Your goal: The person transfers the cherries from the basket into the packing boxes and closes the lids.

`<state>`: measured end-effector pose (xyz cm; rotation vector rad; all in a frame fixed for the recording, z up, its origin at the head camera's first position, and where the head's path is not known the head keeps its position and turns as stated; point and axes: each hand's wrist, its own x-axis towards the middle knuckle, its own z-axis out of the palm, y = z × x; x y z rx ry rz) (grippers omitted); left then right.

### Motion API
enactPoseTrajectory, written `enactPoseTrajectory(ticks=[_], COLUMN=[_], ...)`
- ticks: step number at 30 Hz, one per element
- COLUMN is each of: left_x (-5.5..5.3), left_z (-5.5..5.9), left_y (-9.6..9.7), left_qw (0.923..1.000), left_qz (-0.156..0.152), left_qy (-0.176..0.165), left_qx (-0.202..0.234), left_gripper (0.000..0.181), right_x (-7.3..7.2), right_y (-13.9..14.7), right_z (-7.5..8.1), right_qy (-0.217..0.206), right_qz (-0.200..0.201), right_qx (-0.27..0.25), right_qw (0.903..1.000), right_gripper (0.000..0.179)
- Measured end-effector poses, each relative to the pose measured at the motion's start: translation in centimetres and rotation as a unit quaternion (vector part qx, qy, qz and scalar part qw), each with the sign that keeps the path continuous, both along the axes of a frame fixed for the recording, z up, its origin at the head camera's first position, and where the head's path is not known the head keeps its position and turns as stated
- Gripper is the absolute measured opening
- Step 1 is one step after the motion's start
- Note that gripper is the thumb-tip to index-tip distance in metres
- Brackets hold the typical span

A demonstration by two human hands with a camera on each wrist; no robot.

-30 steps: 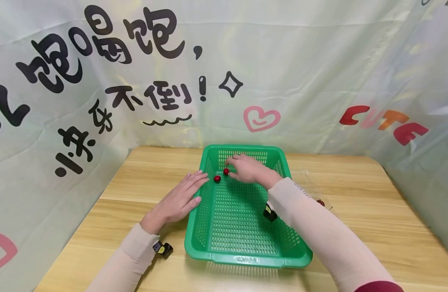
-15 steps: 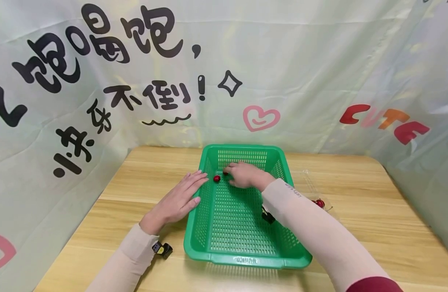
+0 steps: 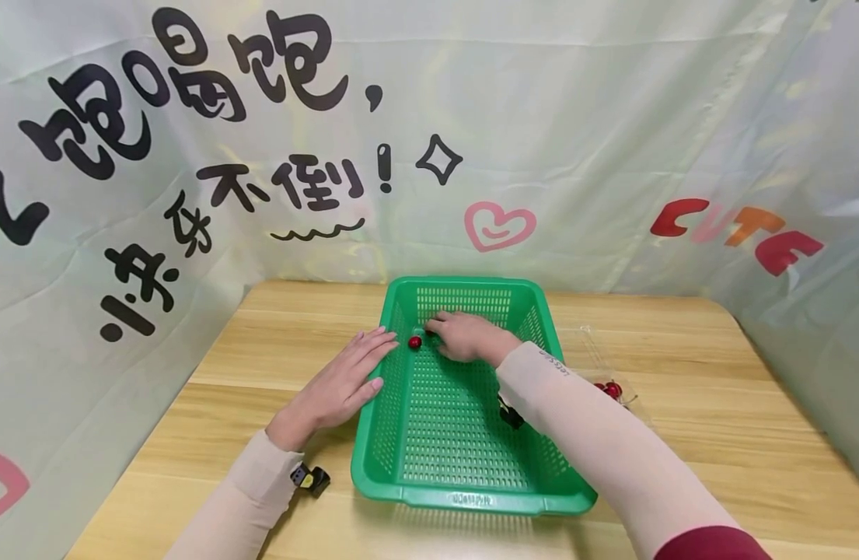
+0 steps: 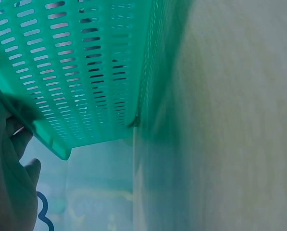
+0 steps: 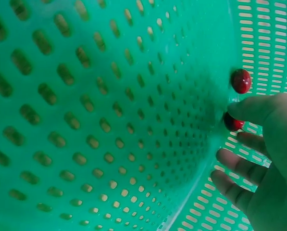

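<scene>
In the far left corner of a green perforated plastic basket (image 3: 464, 502), my right hand (image 3: 464, 336) reaches down to the floor. Its thumb and forefinger pinch a red cherry (image 5: 233, 122), mostly covered in the head view. The other fingers hang loosely spread. Beside it lies a second cherry (image 3: 415, 342), close to the left wall. My left hand (image 3: 341, 381) rests with straight fingers against the basket's left rim. The left wrist view shows part of that hand (image 4: 8, 178) at the rim, from outside the perforated wall.
Right of the basket, a clear plastic box (image 3: 584, 346) with several cherries (image 3: 612, 389) stands partly behind my right sleeve. The wooden table (image 3: 688, 373) ends at a printed cloth backdrop (image 3: 583, 140) at the back and sides.
My right hand has lowered slightly toward the left corner and its fingers have closed round a cherry. More cherries show beside the right sleeve. My left hand stays at the rim.
</scene>
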<state>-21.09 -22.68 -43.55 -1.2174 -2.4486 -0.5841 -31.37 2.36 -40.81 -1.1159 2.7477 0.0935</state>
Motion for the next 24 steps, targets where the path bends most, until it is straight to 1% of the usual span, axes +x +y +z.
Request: enactPoseTrajectory(ticks=[3, 5, 10, 18, 24], left_x=[-0.03, -0.02, 0.01, 0.03, 0.07], left_z=[-0.01, -0.01, 0.01, 0.01, 0.03], left_y=[-0.04, -0.07, -0.08, -0.08, -0.02], left_qw=[1.0, 1.0, 1.0, 1.0, 1.0], left_qz=[0.002, 0.002, 0.003, 0.004, 0.004], left_qy=[0.0, 0.0, -0.002, -0.002, -0.003], left_qx=[-0.001, -0.002, -0.004, -0.003, -0.003], left_gripper=[0.053, 0.053, 0.053, 0.053, 0.054], right_x=[0.23, 0.34, 0.28, -0.12, -0.2], right_y=[-0.07, -0.11, -0.22, -0.51, -0.57], right_z=[0.21, 0.32, 0.28, -0.09, -0.13], right_qy=[0.006, 0.006, 0.0, -0.002, -0.02], right_qz=[0.008, 0.005, -0.016, -0.035, -0.05], right_qx=[-0.006, -0.007, -0.003, 0.014, 0.013], right_qw=[0.9999, 0.9999, 0.9999, 0.9993, 0.9984], right_gripper=[0.047, 0.047, 0.049, 0.051, 0.052])
